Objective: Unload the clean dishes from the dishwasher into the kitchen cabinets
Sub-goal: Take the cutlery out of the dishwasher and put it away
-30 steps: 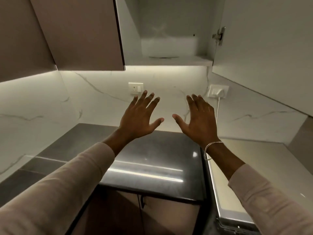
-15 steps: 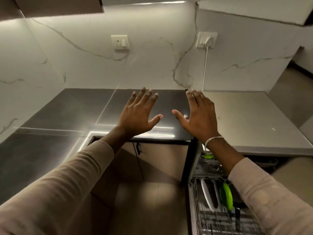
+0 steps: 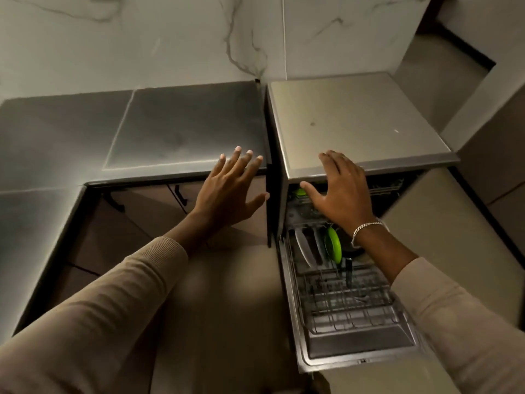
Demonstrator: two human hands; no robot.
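Change: view has dropped from the wall cupboard to the open dishwasher [image 3: 355, 118]. Both hands came down with it, same spread pose.
Meaning: prob. between trips. Judging by the empty hands, next dish not picked yet.
L hand: left hand [image 3: 230, 191] flat, fingers straight & fanned, nothing in it. Sits over the front edge of the dark counter [image 3: 184, 129]; touching or not, can't tell.
R hand: right hand [image 3: 343, 191] also wide open, empty, bracelet [image 3: 365, 228] at wrist. Over the dishwasher's front lip, above the top rack.
Dishes: still in the machine. Bottom rack [image 3: 341, 302] pulled out over the door. Green plate [image 3: 333, 248] upright near the rack's back, white plates [image 3: 305, 248] upright just beside it, dark pan [image 3: 353, 253] on its other side, partly under the R wrist. Another green item [image 3: 301, 191] in the top rack, mostly hidden.
Vs 1 s ago: open cupboard & shelf filled the top of view then; now gone. Rack wasn't visible.
Vs 0.5 s ago: wall sockets were in view, rack only at the bottom edge; now sockets gone, only the cable [image 3: 284, 32] shows, rack fully seen.
Next (guess): R hand is nearest the plates, so reach down for one.
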